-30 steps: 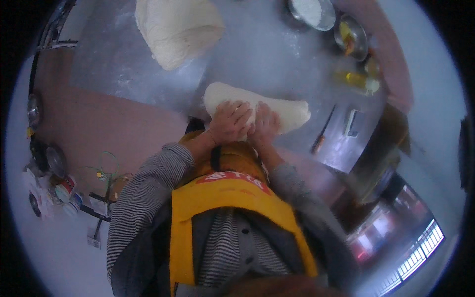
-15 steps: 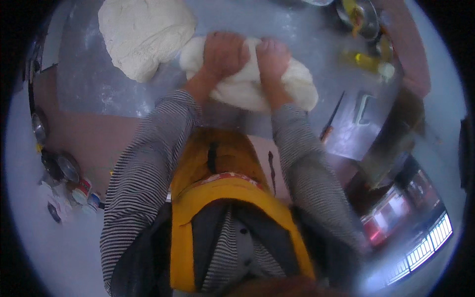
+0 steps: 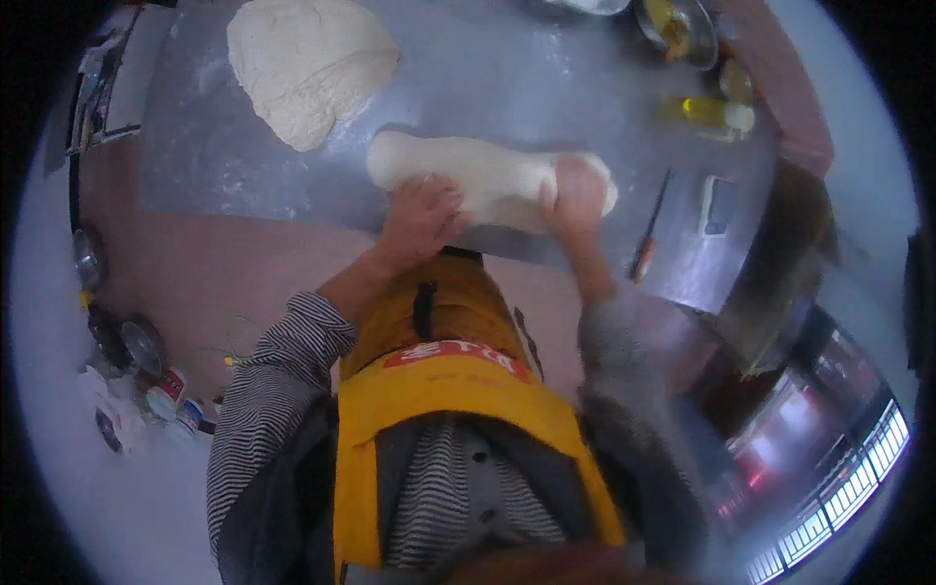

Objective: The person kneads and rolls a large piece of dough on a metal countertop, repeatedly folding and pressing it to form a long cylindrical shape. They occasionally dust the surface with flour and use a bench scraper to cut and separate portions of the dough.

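A long pale log of dough [image 3: 478, 175] lies across the floured steel table [image 3: 487, 78] in front of me. My left hand [image 3: 421, 216] presses on its near left part, fingers curled over the dough. Over at the right end, my right hand [image 3: 575, 195] grips the dough with its fingers wrapped around it. A second, larger flat lump of dough [image 3: 307, 63] rests apart at the far left of the table. I wear a yellow apron over a striped shirt.
A knife with a wooden handle [image 3: 648, 229] and a small flat device [image 3: 721, 205] lie on the table to the right. A bottle of yellow oil [image 3: 712, 112] and metal bowls [image 3: 678, 29] stand at the far right. Pots and small containers [image 3: 146, 390] sit on the floor at left.
The view has swung. The dough has gone from a thick lump to a longer log, and my hands have spread apart, the right one shifting to its right end.
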Demonstrator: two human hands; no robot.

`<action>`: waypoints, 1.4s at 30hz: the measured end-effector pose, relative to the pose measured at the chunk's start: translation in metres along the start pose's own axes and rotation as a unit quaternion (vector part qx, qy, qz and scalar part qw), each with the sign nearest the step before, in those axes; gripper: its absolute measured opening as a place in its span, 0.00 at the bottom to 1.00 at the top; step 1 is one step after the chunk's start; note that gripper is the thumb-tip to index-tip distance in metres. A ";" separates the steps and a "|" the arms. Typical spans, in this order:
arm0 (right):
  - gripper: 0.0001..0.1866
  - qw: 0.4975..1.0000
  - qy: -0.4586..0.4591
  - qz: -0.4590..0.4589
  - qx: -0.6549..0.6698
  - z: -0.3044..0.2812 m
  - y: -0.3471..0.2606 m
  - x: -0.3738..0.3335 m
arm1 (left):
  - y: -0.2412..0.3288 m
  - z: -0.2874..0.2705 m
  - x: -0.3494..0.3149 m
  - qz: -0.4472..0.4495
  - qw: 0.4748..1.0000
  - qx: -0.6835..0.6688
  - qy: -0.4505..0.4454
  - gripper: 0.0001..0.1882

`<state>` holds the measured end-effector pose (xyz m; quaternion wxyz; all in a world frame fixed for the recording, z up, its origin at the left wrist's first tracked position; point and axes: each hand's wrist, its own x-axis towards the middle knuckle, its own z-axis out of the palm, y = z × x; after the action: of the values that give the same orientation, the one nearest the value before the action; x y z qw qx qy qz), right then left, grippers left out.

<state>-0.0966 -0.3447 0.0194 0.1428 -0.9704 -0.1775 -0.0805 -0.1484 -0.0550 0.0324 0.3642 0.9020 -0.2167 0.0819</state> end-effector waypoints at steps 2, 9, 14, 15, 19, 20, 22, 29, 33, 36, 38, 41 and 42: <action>0.28 0.993 -0.051 0.014 -0.110 -0.011 -0.020 -0.064 | 0.005 0.016 -0.015 0.001 0.999 0.039 0.037 0.17; 0.48 0.989 -0.011 0.097 -0.108 0.033 -0.014 -0.091 | -0.021 0.084 -0.014 0.069 0.990 0.114 0.056 0.25; 0.36 0.989 -0.006 0.107 -0.098 0.030 0.018 0.017 | -0.037 0.099 0.083 0.002 0.979 0.143 0.143 0.23; 0.35 0.990 0.001 0.099 -0.097 0.031 0.027 0.032 | -0.040 0.098 0.102 -0.012 0.978 0.143 0.151 0.22; 0.26 0.991 0.049 0.077 -0.093 0.044 0.067 0.090 | -0.057 0.094 0.166 -0.054 0.977 0.151 0.144 0.20; 0.23 0.991 0.067 0.073 -0.085 0.052 0.078 0.104 | -0.064 0.095 0.183 -0.061 0.976 0.144 0.152 0.19; 0.19 0.988 0.089 0.079 -0.098 0.057 0.097 0.132 | -0.079 0.100 0.221 -0.080 0.975 0.146 0.144 0.15; 0.17 0.972 0.059 0.178 -0.142 0.103 0.170 0.212 | -0.095 0.097 0.323 -0.242 0.961 0.104 -0.089 0.19; 0.17 0.987 -0.041 0.117 -0.103 0.128 0.176 0.245 | -0.150 0.118 0.309 -0.161 0.943 0.291 -0.015 0.17; 0.17 0.988 -0.108 -0.071 -0.089 0.120 0.216 0.226 | -0.152 0.114 0.288 -0.141 0.976 0.165 -0.011 0.15; 0.20 0.981 -0.189 -0.011 0.044 0.065 0.192 0.211 | -0.091 0.085 0.253 -0.147 0.988 0.046 -0.022 0.17; 0.28 0.965 -0.191 0.124 0.130 -0.034 0.102 0.146 | -0.034 0.056 0.169 -0.115 0.989 0.078 -0.049 0.12; 0.26 0.956 -0.227 0.169 0.077 -0.049 0.072 0.122 | -0.011 0.045 0.139 -0.108 0.991 0.065 -0.051 0.11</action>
<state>0.0372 -0.3852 0.0733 0.1847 -0.9649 -0.0446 0.1814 -0.0198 -0.1247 0.0355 0.3000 0.9449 -0.1304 0.0100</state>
